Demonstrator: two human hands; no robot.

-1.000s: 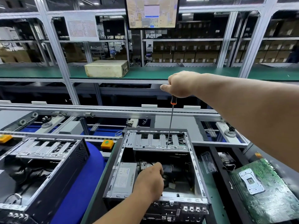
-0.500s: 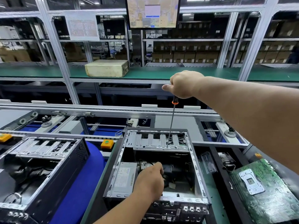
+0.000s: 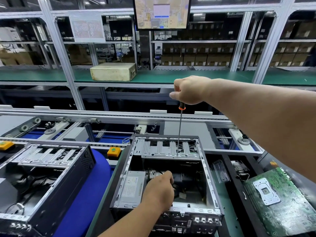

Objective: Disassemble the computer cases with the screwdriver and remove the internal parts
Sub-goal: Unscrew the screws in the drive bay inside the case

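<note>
An open black computer case (image 3: pixel 211 182) stands in front of me, its silver drive cage (image 3: pixel 160 149) at the far end. My right hand (image 3: pixel 189 89) grips the handle of a long screwdriver (image 3: pixel 179 130) held upright, its tip resting on the drive cage. My left hand (image 3: pixel 159 190) reaches down inside the case beside the grey power supply (image 3: pixel 131 189), its fingers curled around black cables; the fingertips are hidden. A second open case (image 3: pixel 42 177) sits at the left.
A removed green motherboard (image 3: pixel 283 200) lies at the right, with a heatsink (image 3: pixel 239 168) and a clear plastic part (image 3: pixel 220 170) beside the case. Orange buttons (image 3: pixel 113 151) sit on the conveyor rail. A beige box (image 3: pixel 113 71) rests on the green shelf beyond.
My right hand has shifted slightly on the screwdriver handle while the tip stays on the drive cage. My left hand stays inside the case.
</note>
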